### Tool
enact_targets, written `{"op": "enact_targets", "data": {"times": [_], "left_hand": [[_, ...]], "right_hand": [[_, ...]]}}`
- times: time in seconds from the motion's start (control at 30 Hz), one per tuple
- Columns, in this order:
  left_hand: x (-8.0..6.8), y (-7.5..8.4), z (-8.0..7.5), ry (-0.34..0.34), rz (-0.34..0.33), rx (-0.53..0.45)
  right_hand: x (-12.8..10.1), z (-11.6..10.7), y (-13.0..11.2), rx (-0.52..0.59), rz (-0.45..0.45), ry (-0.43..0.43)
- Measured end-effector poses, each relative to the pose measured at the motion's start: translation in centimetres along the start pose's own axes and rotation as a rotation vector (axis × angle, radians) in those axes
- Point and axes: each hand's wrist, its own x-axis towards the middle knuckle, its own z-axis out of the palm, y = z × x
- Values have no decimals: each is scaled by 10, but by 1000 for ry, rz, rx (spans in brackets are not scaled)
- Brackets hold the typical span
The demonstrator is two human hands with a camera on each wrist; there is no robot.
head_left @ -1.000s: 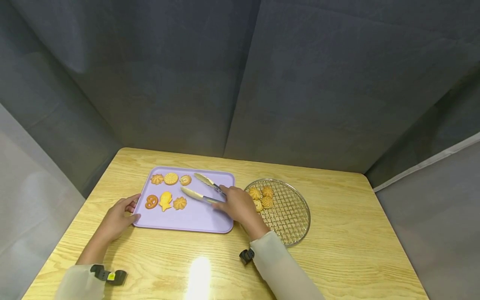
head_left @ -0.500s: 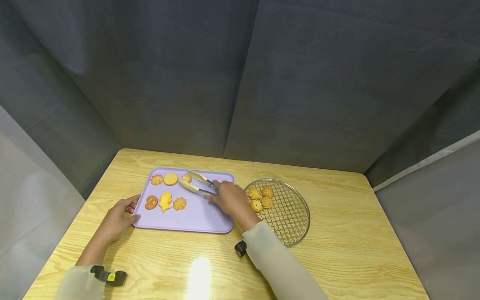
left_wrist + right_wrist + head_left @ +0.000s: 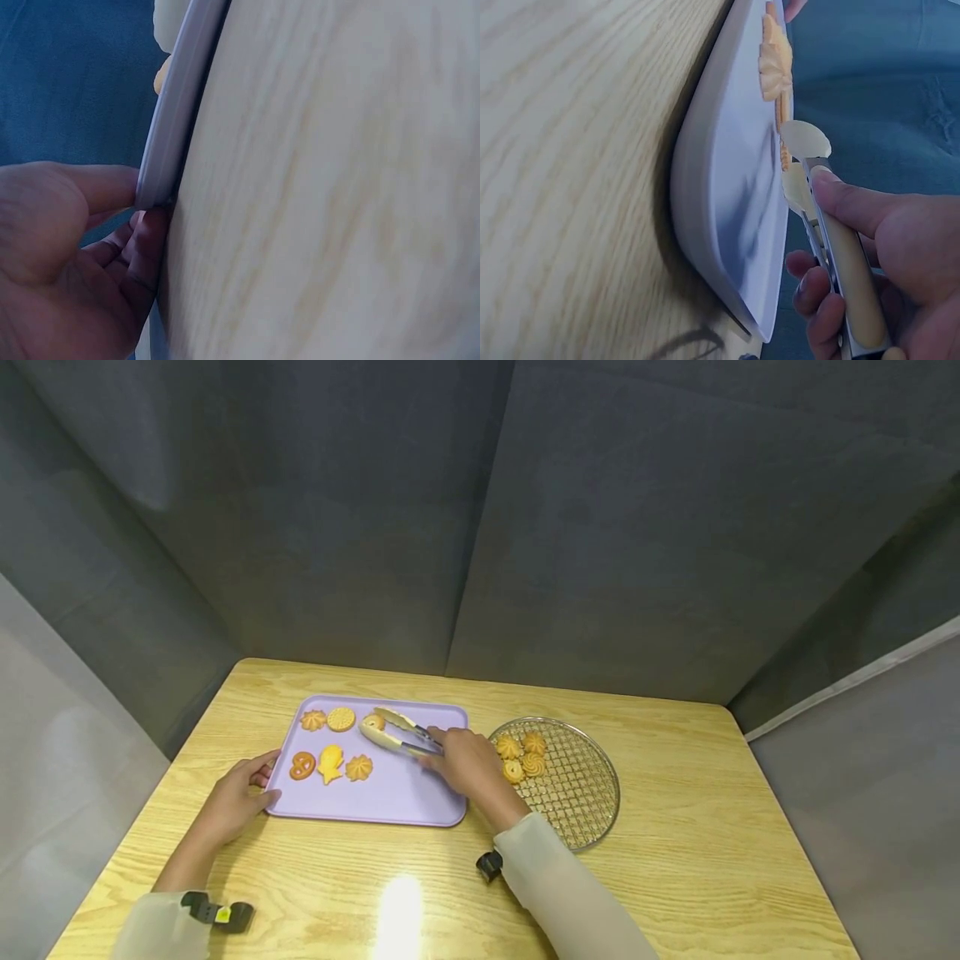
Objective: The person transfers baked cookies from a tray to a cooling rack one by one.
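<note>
The tongs point(image 3: 395, 733) are metal with pale cream tips, and the right hand point(image 3: 468, 762) grips their handles with fingers curled round them. Their two tips sit either side of a small ring-shaped cookie point(image 3: 372, 722) in the far row of the lilac tray point(image 3: 390, 793); whether the tips actually press the cookie is hard to tell from the head view. The left hand point(image 3: 236, 793) holds the tray's near left corner, thumb on top of the rim and fingers curled beneath it, as the left wrist view shows.

The tray lies on a light wooden table point(image 3: 675, 860) closed in by dark grey fabric walls point(image 3: 600, 527).

On the tray, left of the tongs, lie a flower cookie point(image 3: 313, 720), a round waffle-patterned cookie point(image 3: 341, 718), a pretzel cookie point(image 3: 303, 765), a yellow fish-shaped cookie point(image 3: 330, 762) and a swirl cookie point(image 3: 359, 767). Just right of the tray sits a round wire rack point(image 3: 585, 793) with four swirl cookies point(image 3: 522, 756) clustered at its left side.
</note>
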Motion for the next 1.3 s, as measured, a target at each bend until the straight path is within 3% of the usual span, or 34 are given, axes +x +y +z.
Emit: {"op": "enact_targets", "data": {"times": [0.47, 0.77, 0.93, 1.3], "left_hand": [[-1, 3, -3, -6, 0, 1], [-2, 4, -3, -6, -2, 3], [-2, 3, -2, -6, 0, -6], [1, -1, 3, -9, -20, -4]], "right_hand": [[-33, -12, 10, 85, -37, 67], [-62, -18, 23, 85, -62, 115], [-84, -21, 35, 107, -67, 172], [-139, -26, 82, 172, 16, 234]]}}
